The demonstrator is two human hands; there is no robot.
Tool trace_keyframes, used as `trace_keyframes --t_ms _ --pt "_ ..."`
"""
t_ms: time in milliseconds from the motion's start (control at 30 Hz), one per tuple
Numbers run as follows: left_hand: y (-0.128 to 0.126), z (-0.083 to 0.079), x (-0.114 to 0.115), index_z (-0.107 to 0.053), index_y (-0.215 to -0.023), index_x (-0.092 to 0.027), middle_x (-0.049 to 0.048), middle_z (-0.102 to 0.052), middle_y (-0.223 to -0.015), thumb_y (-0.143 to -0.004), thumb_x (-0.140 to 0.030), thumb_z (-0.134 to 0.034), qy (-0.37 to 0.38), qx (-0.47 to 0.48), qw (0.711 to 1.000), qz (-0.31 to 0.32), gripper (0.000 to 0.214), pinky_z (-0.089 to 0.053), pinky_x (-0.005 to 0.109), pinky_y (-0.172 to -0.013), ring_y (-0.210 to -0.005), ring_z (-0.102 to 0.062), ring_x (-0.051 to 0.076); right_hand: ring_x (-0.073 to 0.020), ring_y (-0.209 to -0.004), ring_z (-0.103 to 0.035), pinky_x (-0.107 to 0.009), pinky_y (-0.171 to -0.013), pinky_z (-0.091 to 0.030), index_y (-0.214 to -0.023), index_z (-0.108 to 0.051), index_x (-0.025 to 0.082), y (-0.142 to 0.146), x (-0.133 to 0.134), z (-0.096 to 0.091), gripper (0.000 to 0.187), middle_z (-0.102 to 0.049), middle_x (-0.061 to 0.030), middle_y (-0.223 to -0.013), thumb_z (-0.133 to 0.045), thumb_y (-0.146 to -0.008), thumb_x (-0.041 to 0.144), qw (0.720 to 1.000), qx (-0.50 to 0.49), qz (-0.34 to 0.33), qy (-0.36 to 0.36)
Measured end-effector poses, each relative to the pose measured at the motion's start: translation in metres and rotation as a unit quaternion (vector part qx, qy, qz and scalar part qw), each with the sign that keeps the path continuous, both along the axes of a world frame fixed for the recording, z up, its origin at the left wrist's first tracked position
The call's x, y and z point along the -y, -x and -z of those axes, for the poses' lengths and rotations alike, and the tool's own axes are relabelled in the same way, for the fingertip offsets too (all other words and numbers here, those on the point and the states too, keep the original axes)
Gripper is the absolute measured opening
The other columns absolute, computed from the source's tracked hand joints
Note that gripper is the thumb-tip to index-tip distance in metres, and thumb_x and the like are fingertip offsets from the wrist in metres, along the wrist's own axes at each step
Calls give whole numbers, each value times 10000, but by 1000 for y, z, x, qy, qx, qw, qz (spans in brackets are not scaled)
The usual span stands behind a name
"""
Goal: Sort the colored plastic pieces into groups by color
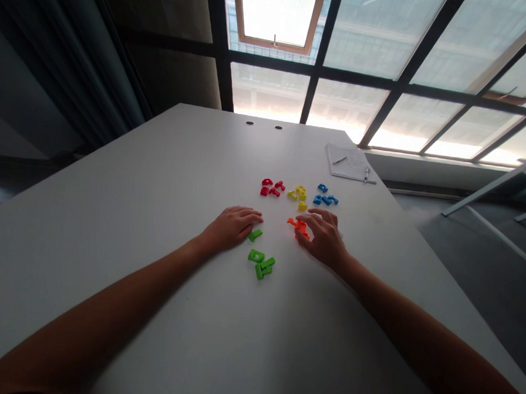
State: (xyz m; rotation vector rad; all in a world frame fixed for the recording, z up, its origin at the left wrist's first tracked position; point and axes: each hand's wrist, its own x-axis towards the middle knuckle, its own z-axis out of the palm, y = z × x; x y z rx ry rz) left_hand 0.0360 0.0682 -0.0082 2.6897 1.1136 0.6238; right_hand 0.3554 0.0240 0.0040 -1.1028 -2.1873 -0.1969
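Note:
My left hand [234, 226] lies flat on the white table with its fingers stretched out. Just beside its fingertips is a single green plastic piece [255, 235], with several more green pieces [263, 265] grouped nearer to me. My right hand [324, 235] curls its thumb and fingers around a small cluster of orange plastic pieces [302, 227]. The fingers partly cover them, so their full shapes are hidden. Beyond the hands lie red pieces [265, 192], yellow pieces [302, 197] and blue pieces [318, 199], sorted by colour.
The large white table [180, 169] reaches toward a window wall. Sheets of paper [348, 160] with a pen [339, 160] on them rest near its far right edge, and another pen [367, 174] is beside them. A dark curtain [72, 52] hangs at the left.

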Motion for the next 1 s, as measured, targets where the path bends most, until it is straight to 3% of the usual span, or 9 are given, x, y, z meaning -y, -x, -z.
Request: trace_keyframes --t_ms 233,567,1000 --pt "1 0 0 -725 -1278 -288 41 -721 -1400 -1034 -275 -485 -1 6 1000 4 343 -453 455 -1172 -1313 -643 233 -334 -1251 -622 -514 -1072 -401 -1088 -751 239 -4 -3 4 138 -792 -67 -1195 -684 -969 226 999 20 13 30" --pt "1 -2 0 -724 -1281 -297 31 -722 -1399 -1038 -285 -483 2 2 1000 1 342 -459 446 -1164 -1313 -643 231 -330 -1298 -607 -538 -1118 -403 -1206 -748 242 -3 2 5 230 -756 -80 -1312 -670 -990 244 999 29 -16 43" --pt "1 -2 1 -723 -1291 -289 44 -719 -1404 -1046 -295 -466 3 1 1000 4 356 -450 463 -1184 -1330 -633 234 -354 -1326 -588 -577 -1101 -409 -1273 -740 238 -4 7 1 313 -755 -103 -1304 -680 -965 220 996 46 -38 63"
